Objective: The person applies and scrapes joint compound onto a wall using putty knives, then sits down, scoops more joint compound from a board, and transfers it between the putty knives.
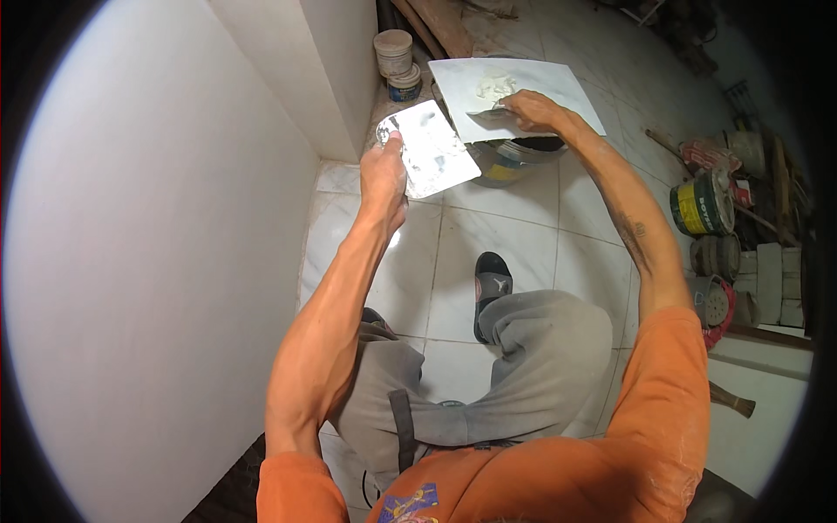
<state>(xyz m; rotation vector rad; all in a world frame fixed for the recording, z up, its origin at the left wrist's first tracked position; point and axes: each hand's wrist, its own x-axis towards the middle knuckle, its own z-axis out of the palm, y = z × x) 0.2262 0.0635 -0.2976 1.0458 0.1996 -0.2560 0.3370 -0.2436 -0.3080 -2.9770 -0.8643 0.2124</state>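
Note:
My left hand (pixel 382 174) is closed on the edge of a shiny, pale rectangular plate (pixel 436 157), thumb on top, with dark smears near the grip. To its right a white board (pixel 567 91) lies across the top of a bucket (pixel 501 170). A mound of whitish putty (pixel 497 85) sits on the board. My right hand (pixel 534 112) is closed on a scraper (pixel 490 113), its thin blade low over the board beside the putty. The fingers hide the scraper's handle. Whether the blade touches the board I cannot tell.
Two stacked tubs (pixel 394 54) stand by the wall corner beyond my left hand. A white wall (pixel 157 218) runs along the left. At the right are a yellow-and-dark bucket (pixel 700 207), a red-rimmed basin (pixel 717 305) and stacked odds and ends. My feet stand on pale floor tiles (pixel 458 366).

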